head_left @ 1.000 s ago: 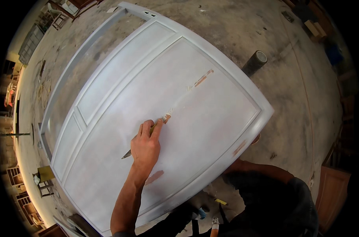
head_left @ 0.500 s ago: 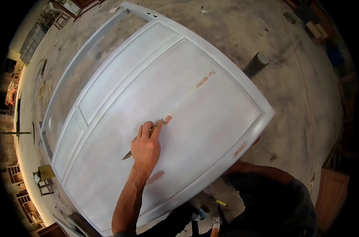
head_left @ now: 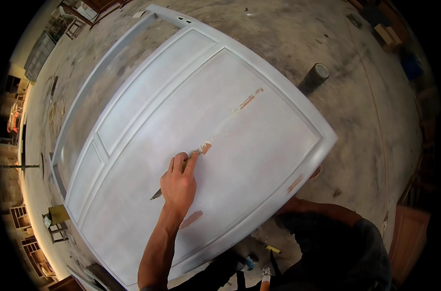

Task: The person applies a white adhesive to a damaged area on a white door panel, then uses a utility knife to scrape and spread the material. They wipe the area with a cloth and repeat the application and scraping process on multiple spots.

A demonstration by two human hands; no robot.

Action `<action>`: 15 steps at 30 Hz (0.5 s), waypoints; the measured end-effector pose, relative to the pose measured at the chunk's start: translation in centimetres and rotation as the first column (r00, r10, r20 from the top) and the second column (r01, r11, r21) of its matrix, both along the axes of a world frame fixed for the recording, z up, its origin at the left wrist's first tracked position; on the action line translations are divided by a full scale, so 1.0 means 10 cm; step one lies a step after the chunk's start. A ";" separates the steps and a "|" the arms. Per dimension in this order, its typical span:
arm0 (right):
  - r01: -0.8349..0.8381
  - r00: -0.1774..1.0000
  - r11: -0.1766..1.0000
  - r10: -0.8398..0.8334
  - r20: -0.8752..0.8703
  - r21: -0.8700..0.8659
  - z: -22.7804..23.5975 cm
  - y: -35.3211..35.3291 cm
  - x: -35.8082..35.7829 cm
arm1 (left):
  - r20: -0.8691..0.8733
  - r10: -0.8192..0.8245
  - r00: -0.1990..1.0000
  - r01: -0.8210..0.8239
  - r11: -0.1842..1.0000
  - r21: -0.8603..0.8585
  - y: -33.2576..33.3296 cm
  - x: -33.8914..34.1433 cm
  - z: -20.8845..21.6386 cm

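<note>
A large white-painted wooden panel (head_left: pixel 148 194) with raised mouldings lies tilted before me. My left hand (head_left: pixel 178 178) rests on it, fingers closed round a slim knife-like tool (head_left: pixel 156 194). The tool's dark pointed end sticks out at the lower left of the hand. My left fingertips are at a chipped patch (head_left: pixel 207 148) of bare brown wood with pale flakes about it. Farther up is a second, narrow bare strip (head_left: pixel 248 101). A reddish-brown patch (head_left: pixel 191 219) shows beside my left wrist. My right hand (head_left: pixel 316 172) is at the panel's right edge, mostly hidden behind it.
A dark cylinder (head_left: pixel 314 78) with a pale round end stands past the panel's right edge. Under me on the stained concrete floor (head_left: pixel 356 126) lies a small yellow object (head_left: pixel 273 249). Chairs and wooden frames line the left side; a brown wooden panel (head_left: pixel 408 237) stands at the right.
My left hand has barely moved and keeps its grip on the tool. The pale flakes at the chipped patch lie differently, closer to my fingertips. My right arm stays in place.
</note>
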State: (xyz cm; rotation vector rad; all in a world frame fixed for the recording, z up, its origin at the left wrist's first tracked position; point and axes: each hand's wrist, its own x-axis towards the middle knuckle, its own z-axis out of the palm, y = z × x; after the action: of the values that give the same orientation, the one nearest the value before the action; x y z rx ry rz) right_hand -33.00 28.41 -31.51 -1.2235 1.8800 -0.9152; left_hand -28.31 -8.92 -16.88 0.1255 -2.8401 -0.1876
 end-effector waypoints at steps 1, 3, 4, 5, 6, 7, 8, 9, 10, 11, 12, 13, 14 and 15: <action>-0.018 0.999 1.000 0.018 -0.031 0.006 -0.05 0.03 0.01 | -0.008 -0.017 1.000 0.017 1.000 0.004 -0.01 -0.04 0.02; -0.014 0.998 1.000 0.014 -0.061 0.000 -0.11 0.06 0.03 | -0.023 -0.046 0.999 0.046 0.999 0.009 -0.03 -0.10 0.04; 0.010 0.998 1.000 -0.011 -0.060 -0.011 -0.12 0.06 0.03 | -0.013 -0.036 0.999 0.036 0.999 0.015 -0.04 -0.05 0.03; 0.035 0.998 0.999 -0.036 -0.059 -0.023 -0.13 0.06 0.03 | -0.003 -0.027 1.000 0.027 0.999 0.020 -0.05 0.05 0.00; 0.015 0.993 0.999 -0.018 -0.113 -0.030 -0.15 0.06 0.01 | 0.007 -0.018 1.000 0.018 1.000 0.026 -0.05 0.09 -0.01; -0.003 0.987 0.999 -0.003 -0.162 -0.035 -0.16 0.03 0.04 | -0.005 -0.024 1.000 0.024 1.000 0.017 -0.04 0.06 -0.01; -0.020 0.977 0.999 0.011 -0.212 -0.040 -0.16 0.01 0.08 | -0.016 -0.030 0.999 0.030 1.000 0.008 -0.01 -0.03 0.01; -0.026 0.985 0.999 0.019 -0.169 -0.038 -0.17 0.02 0.07 | -0.037 -0.040 0.999 0.040 0.999 0.002 0.01 -0.12 0.03; -0.031 0.992 0.999 0.026 -0.126 -0.037 -0.22 0.04 0.07 | -0.040 -0.057 0.998 0.057 0.998 0.006 0.00 -0.15 0.04; -0.036 0.996 0.999 0.033 -0.083 -0.036 -0.25 0.05 0.06 | -0.043 -0.074 0.996 0.074 0.997 0.010 -0.01 -0.18 0.05; -0.005 0.997 0.999 0.001 -0.073 -0.050 -0.31 0.09 0.07 | -0.040 -0.086 0.995 0.087 0.996 0.012 -0.02 -0.20 0.04; 0.027 0.998 0.998 -0.031 -0.063 -0.064 -0.36 0.13 0.09 | -0.022 -0.074 0.997 0.075 0.997 0.017 -0.02 -0.16 0.03; 0.058 0.997 0.995 -0.063 -0.053 -0.078 -0.41 0.18 0.10 | -0.004 -0.062 0.998 0.062 0.998 0.021 -0.02 -0.07 0.02; 0.061 0.997 0.993 -0.065 -0.035 -0.099 -0.29 0.08 0.06 | 0.018 -0.043 0.999 0.042 0.999 0.019 -0.04 0.00 0.01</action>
State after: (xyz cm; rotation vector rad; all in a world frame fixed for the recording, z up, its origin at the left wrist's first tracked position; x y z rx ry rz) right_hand -32.42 29.21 -34.41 -1.2532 1.9332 -1.0355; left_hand -28.30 -9.29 -16.73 0.0711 -2.8617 -0.2224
